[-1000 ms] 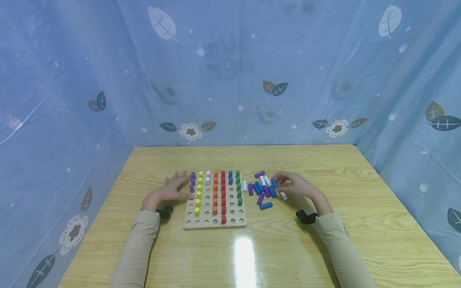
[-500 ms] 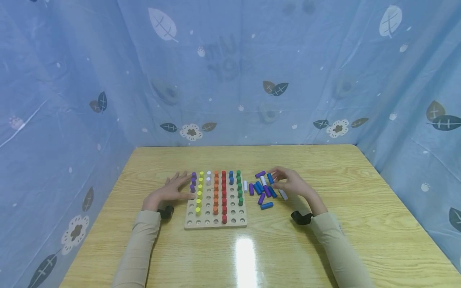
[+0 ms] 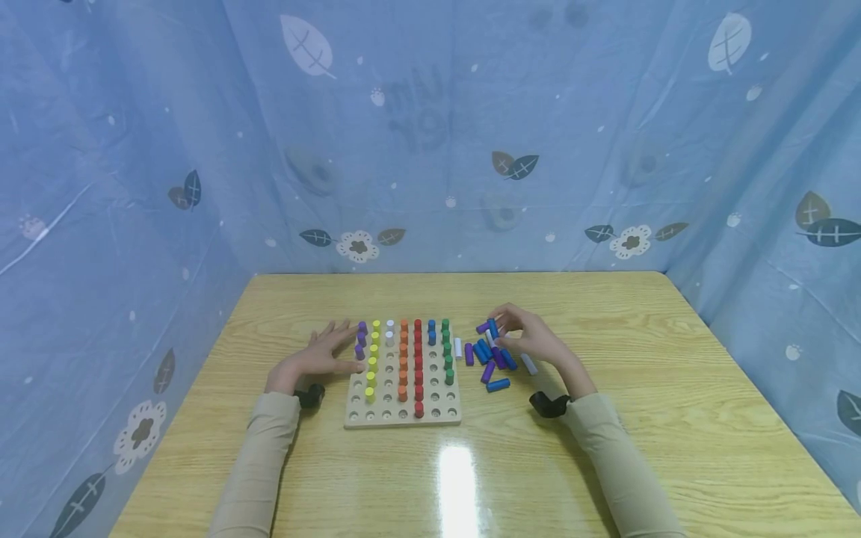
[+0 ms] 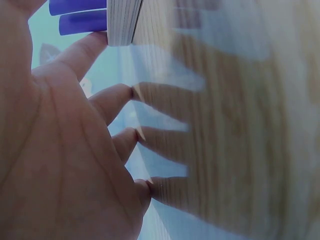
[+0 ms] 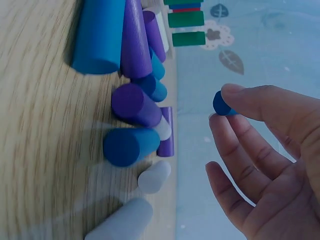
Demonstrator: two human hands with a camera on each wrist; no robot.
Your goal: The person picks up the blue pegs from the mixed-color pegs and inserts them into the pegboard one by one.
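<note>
My right hand (image 3: 534, 338) pinches a blue peg (image 5: 220, 103) between thumb and fingertips, raised above the loose pegs. In the head view that blue peg (image 3: 493, 328) stands steeply tilted over the far part of the pile. With fingers spread, my left hand (image 3: 315, 360) lies at the left side of a wooden pegboard (image 3: 403, 421). Its fingertips touch the table, and one finger meets the board's edge beside the purple pegs (image 4: 84, 22). Upright rows of purple, yellow, white, orange, red, blue and green pegs fill part of the board; several holes toward the near side show bare.
Several purple, blue and white pegs lie loose right of the board, among them a purple peg (image 3: 469, 354), a blue peg (image 3: 498, 385) and a white peg (image 3: 529, 364). Another white peg (image 3: 458, 348) lies close beside the board. A patterned blue curtain (image 3: 444, 149) surrounds the wooden table (image 3: 572, 486).
My right hand has lifted the blue peg from the right side of the pile and carried it left and away from me. The left hand stays in place.
</note>
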